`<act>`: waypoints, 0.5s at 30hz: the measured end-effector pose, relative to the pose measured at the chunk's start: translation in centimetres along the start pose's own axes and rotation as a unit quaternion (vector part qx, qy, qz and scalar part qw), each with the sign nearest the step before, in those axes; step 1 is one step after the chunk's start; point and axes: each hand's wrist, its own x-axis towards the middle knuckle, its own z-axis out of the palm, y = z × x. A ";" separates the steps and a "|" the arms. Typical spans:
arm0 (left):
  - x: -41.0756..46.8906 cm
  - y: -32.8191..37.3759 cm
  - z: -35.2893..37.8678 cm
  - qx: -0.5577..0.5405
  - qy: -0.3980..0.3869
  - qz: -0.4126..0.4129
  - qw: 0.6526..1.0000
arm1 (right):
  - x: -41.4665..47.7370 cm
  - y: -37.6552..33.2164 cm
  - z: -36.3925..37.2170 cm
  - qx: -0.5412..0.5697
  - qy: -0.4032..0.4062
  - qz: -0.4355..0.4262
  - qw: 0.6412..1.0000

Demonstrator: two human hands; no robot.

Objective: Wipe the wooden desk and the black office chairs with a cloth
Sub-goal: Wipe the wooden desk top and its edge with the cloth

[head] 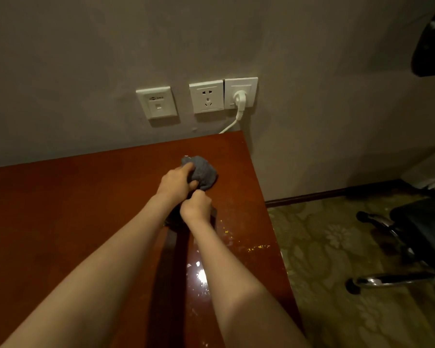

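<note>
Only the head view here. The left hand (175, 182) is clamped on a bunched-up grey-blue cloth (203, 173), with the fingers wrapped over the top and the thumb tucked under, and the wad sits on the desk (60, 209). Most of the cloth bulges out past the grip and a bit to its right, not far from the desk's far right corner. The right hand (196, 206) is just on the near side of that grip and touches the left hand. Its fingers are curled in, but I honestly can't tell if it's pinching a tail of the cloth or nothing at all; it's dark under there. Both forearms are bare and come in from the bottom edge. Nearer than the grip and to its right, the reddish-brown top has yellowish chipped flecks (259, 246) and a bright glare patch (200, 273). Beyond the grip, up on the grey wall, there are three white plates: a data port (157, 104), a free socket (206, 96), and one with a white plug (239, 97) whose cord drops behind the desk. Well off to the right of the grip, a black chair (423, 222) with chrome legs stands on a patterned carpet (319, 247). There's a dark shape (430, 41) in the top right corner, no idea what it is.
</note>
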 end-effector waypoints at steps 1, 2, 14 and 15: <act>-0.2 0.2 0.2 0.004 -0.005 0.004 1.000 | -0.3 0.3 -0.2 -0.003 0.000 0.003 1.000; -0.4 0.5 0.3 0.003 -0.010 0.004 1.000 | -0.5 0.6 -0.3 -0.006 0.001 0.006 1.000; -6.2 5.3 3.1 -0.039 -0.022 -0.055 0.998 | -5.5 4.8 -6.1 -0.114 -0.066 -0.003 0.991; -6.9 5.8 3.5 -0.042 -0.018 -0.063 0.997 | -5.9 5.3 -6.9 -0.128 -0.077 -0.009 0.989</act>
